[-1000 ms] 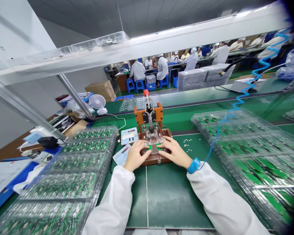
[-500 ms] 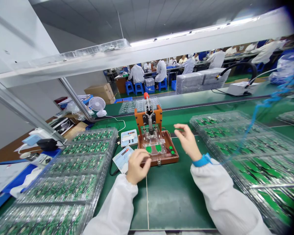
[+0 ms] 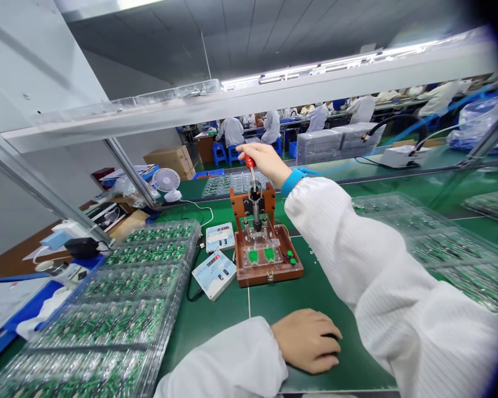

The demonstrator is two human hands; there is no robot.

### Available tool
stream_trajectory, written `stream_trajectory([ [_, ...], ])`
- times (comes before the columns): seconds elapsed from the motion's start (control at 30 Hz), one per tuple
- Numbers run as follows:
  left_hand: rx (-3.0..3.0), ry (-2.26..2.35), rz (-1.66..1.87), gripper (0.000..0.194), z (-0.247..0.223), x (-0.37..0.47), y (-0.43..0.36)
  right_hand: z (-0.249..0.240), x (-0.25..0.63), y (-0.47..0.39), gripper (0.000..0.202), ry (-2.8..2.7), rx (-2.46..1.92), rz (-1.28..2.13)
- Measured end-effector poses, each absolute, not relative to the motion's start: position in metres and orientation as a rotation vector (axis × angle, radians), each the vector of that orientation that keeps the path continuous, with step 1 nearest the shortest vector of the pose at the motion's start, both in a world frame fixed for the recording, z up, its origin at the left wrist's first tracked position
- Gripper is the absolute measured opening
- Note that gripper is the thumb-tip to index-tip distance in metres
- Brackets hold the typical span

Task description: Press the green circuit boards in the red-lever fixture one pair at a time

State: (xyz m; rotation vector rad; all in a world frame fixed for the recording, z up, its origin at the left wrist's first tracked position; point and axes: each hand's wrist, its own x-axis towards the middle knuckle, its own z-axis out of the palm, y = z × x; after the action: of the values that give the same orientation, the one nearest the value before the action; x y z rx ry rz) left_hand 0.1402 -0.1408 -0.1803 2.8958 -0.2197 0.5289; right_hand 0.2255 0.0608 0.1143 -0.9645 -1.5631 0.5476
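My right hand (image 3: pixel 266 159) reaches up and is closed over the red knob (image 3: pixel 249 162) of the lever on a small press fixture (image 3: pixel 255 207). The fixture has an orange frame and a brown wooden base. Two green circuit boards (image 3: pixel 269 254) lie in its clear plate, under the raised press head. Green buttons (image 3: pixel 291 257) sit at the base's right side. My left hand (image 3: pixel 309 340) rests palm down on the green table in front of the fixture, fingers slightly apart, holding nothing.
Clear trays of circuit boards stand left (image 3: pixel 128 293) and right (image 3: pixel 440 243). Two white meter boxes (image 3: pixel 214 273) lie beside the fixture. A small fan (image 3: pixel 166 181) stands behind on the left. A shelf (image 3: pixel 149 113) crosses overhead. Several people in white work in the background.
My right hand has moved up and left onto the red lever knob. My left hand has left the fixture's front and come down to the table, nearer and to the right.
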Motion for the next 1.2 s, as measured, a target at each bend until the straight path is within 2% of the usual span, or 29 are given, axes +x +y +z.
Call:
stream_trajectory([
  [0.07,2.889,-0.203,0.524,0.025,-0.180,0.139,-0.141,0.117,0.220,0.029,0.038,-1.608,-0.850,0.364],
  [0.17,2.883,-0.205,0.483,0.024,-0.181,0.141,-0.140,0.100,0.213,-0.030,0.035,-1.701,-0.749,-0.013],
  [0.33,2.904,-0.239,0.402,0.024,-0.181,0.144,-0.139,0.049,0.211,-0.083,0.049,-1.774,-0.720,-0.238],
  [0.67,2.907,-0.233,0.383,0.022,-0.169,0.144,-0.138,-0.021,0.215,-0.085,0.058,-1.775,-0.705,-0.075],
  [0.93,2.913,-0.087,0.536,0.032,-0.170,0.133,-0.137,-0.028,0.215,-0.085,0.061,-1.745,-0.681,0.072],
  [1.0,2.899,0.062,0.614,0.039,-0.171,0.123,-0.137,-0.028,0.215,-0.085,0.058,-1.720,-0.667,0.123],
  [1.1,2.734,0.375,0.793,0.060,-0.164,0.098,-0.136,-0.028,0.215,-0.084,0.055,-1.682,-0.639,0.198],
  [1.2,2.424,0.570,1.128,0.068,-0.145,0.067,-0.126,-0.028,0.213,-0.084,0.054,-1.664,-0.619,0.225],
])
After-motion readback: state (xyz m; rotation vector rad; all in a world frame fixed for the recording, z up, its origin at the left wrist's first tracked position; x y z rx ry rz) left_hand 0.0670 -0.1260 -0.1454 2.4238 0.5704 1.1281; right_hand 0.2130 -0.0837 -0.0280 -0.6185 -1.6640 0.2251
